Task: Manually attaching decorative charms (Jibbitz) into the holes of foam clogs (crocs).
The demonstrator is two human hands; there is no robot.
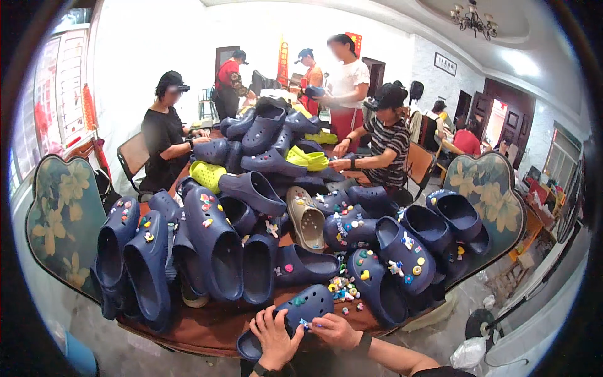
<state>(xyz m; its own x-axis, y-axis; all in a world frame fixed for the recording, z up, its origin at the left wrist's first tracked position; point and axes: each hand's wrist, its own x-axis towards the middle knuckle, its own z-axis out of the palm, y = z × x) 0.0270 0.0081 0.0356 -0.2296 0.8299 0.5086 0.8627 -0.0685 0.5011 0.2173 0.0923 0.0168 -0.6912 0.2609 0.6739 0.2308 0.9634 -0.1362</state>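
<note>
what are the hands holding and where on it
A navy clog. The left hand grips its heel end; the right hand rests on the upper by the holes, fingertips pinching a small charm.

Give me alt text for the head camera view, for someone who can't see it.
A person's left hand steadies a navy clog at the table's near edge while the right hand presses a small charm onto it. Beyond lie a pile of loose charms and a heap of mostly navy clogs, with other people working around the table.
</note>
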